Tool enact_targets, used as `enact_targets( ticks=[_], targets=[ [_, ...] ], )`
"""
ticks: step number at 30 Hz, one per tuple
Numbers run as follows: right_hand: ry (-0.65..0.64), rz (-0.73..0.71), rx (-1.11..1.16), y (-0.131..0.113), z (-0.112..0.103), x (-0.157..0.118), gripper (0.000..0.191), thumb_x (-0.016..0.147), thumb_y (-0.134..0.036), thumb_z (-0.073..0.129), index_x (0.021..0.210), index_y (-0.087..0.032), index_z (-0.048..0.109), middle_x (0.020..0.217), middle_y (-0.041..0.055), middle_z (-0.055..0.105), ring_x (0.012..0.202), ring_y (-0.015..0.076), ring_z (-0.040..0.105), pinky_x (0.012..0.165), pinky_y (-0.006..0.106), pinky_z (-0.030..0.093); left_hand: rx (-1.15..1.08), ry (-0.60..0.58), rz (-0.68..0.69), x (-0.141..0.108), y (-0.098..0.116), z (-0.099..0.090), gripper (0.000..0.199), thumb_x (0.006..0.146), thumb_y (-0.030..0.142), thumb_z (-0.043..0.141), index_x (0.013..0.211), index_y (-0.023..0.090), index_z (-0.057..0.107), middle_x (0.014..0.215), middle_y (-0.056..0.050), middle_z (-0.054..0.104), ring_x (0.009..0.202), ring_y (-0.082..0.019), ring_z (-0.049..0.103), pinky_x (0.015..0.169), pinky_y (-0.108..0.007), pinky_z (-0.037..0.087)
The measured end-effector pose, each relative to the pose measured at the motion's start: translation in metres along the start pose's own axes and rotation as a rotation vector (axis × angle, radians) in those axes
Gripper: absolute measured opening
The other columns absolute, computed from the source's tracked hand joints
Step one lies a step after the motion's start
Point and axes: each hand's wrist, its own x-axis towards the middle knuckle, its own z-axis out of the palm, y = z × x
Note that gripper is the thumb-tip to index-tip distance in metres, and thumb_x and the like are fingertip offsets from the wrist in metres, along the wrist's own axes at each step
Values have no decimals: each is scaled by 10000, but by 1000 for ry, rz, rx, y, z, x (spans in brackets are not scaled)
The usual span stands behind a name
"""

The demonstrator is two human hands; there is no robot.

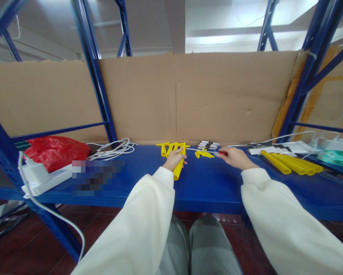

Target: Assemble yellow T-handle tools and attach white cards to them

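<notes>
My left hand [173,159] is closed around a yellow tube [177,173] that tilts away from me, with a thin yellow crosspiece at its far end. In my right hand [234,157] is a screwdriver [223,153] with a red handle. Its thin metal shaft points left, the tip near the far end of the tube; whether they touch I cannot tell. Just beyond my left hand lie several yellow T-shaped pieces [163,150]. Between the hands are small yellow parts [205,154], and behind these a stack of black-and-white sticks [208,145].
Several yellow tubes [291,164] and flat black-and-white pieces [263,149] lie at the right of the blue shelf [208,191]. To the left are a red bag [59,151], a white power strip [55,179] and coiled white cable [116,149]. Cardboard [217,95] closes the back.
</notes>
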Motion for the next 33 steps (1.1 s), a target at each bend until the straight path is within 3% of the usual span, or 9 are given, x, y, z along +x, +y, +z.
enact_targets(
  ticks=[4,8,14,21,28,33],
  targets=[
    [-63,35,-12,-8,-4,-2,216,947,-392,514,943,-260,684,952,86,776,869,264,711,703,321,453,1,-3,-7,-3,2,0,740,818,33,658,1522,163,471,846,-81,734,495,-112,617,436,-184,464],
    [-79,64,8,-10,-3,-1,218,865,-431,641,988,-252,618,860,67,755,760,247,690,629,298,428,7,-10,-17,-8,6,0,729,833,23,635,1527,163,461,816,-70,725,493,-107,610,426,-175,453],
    [-61,71,-60,-8,-4,-1,112,866,-359,635,902,-253,630,836,76,744,782,261,688,645,304,418,-3,-2,-12,-8,7,0,748,815,22,660,1524,158,464,849,-83,737,485,-107,615,428,-179,465],
    [-99,34,-57,-15,-7,-4,289,958,-407,475,923,-242,709,838,87,761,828,255,705,664,302,431,-9,14,3,-7,5,0,721,824,11,633,1516,133,467,830,-76,728,451,-94,591,408,-174,446],
    [-89,53,-59,-14,-4,-3,178,880,-407,634,949,-243,624,779,42,734,694,216,672,596,269,398,-7,18,-4,-9,7,0,709,829,4,621,1511,127,470,721,-33,680,442,-95,579,386,-163,423],
    [-70,43,-120,-14,-4,-3,217,939,-411,539,933,-244,677,846,66,763,786,230,699,631,281,409,-6,18,2,-7,5,0,723,824,8,614,1518,141,462,821,-64,722,463,-96,597,398,-169,443]
  ],
)
